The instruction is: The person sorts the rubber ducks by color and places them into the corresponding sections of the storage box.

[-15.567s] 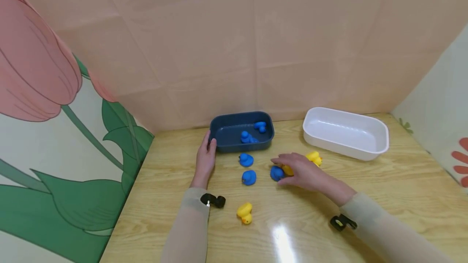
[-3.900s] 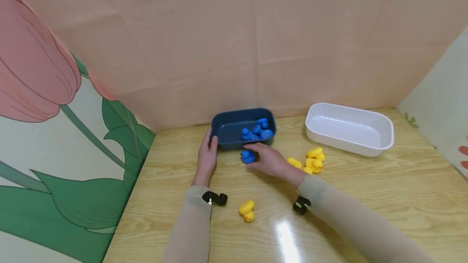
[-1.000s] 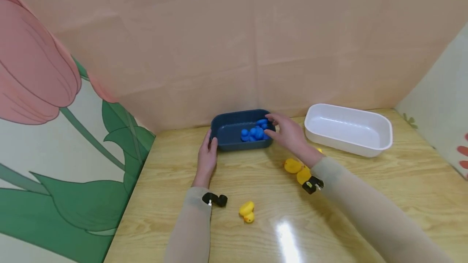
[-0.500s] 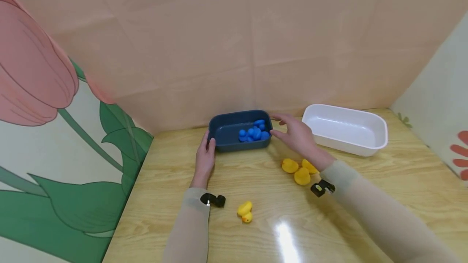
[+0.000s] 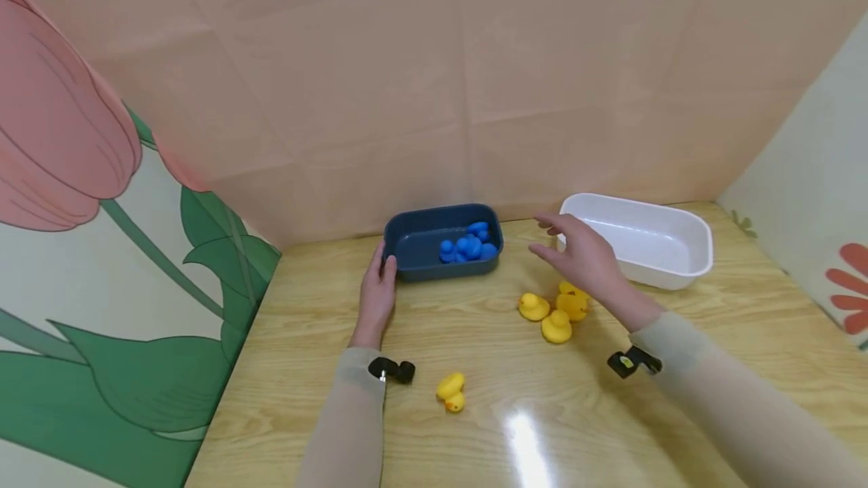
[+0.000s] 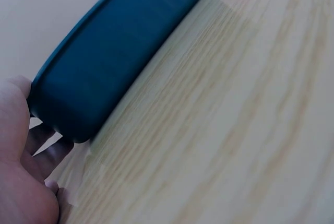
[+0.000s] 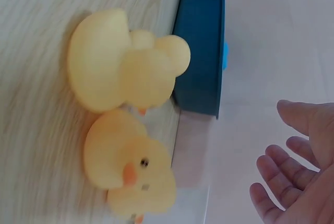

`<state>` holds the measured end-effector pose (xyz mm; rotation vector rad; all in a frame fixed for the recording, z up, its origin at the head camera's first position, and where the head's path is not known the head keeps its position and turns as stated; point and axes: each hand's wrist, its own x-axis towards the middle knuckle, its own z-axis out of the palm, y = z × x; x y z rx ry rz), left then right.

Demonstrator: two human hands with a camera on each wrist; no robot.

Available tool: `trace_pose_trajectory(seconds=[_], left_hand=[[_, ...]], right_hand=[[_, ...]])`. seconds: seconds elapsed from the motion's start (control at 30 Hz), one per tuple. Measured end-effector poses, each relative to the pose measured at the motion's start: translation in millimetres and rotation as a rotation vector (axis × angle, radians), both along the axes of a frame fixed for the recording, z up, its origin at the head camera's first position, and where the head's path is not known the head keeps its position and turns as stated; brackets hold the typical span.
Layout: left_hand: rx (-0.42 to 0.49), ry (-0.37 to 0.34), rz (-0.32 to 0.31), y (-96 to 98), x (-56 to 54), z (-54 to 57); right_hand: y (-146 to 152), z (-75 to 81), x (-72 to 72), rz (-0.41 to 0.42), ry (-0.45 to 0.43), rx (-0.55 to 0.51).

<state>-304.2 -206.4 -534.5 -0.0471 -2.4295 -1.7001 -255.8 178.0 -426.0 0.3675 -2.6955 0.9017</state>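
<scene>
In the head view my left hand (image 5: pixel 377 294) rests against the left end of a dark blue tray (image 5: pixel 434 275), thumb and fingers extended along its corner. The left wrist view has the fingers (image 6: pixel 54 156) touching the tray's outer wall. Several blue rubber ducks (image 5: pixel 472 248) lie bunched in the tray's right half. My right hand (image 5: pixel 585 256) hovers with nothing in it, fingers spread, beside the left end of a white tray (image 5: pixel 667 277). Below it, several yellow rubber ducks (image 5: pixel 556 327) cluster on the table; the right wrist view has these yellow ducks (image 7: pixel 99 62) up close.
One more yellow duck (image 5: pixel 450 391) lies tipped over on the wooden table (image 5: pixel 380 428), nearer the front. A pinkish cloth backdrop (image 5: pixel 339 96) rises behind both trays. Patterned walls stand at left and right.
The last blue duck on the table was picked up by my right hand and now lies in the dark blue tray. My right hand has withdrawn rightward from that tray. The left hand stays put.
</scene>
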Motion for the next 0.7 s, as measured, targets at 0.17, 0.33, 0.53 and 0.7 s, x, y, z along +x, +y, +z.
trace_pose_trajectory(seconds=[0.17, 0.33, 0.53, 0.7], left_hand=[[-0.011, 0.003, -0.002, -0.4, -1.5, -1.2], [-0.011, 0.011, -0.001, -0.6, -3.8, -2.2], [-0.007, 0.008, -0.004, -0.2, -1.6, -1.6], [-0.009, 0.005, -0.005, -0.4, -0.6, -0.6]], right_hand=[[16.2, -1.4, 9.8, -0.019, 0.018, -0.005], [29.5, -5.5, 16.3, -0.046, 0.021, -0.021], [43.5, -13.4, 23.9, -0.077, 0.046, -0.047], [58.0, -19.9, 31.4, -0.108, 0.078, -0.052]])
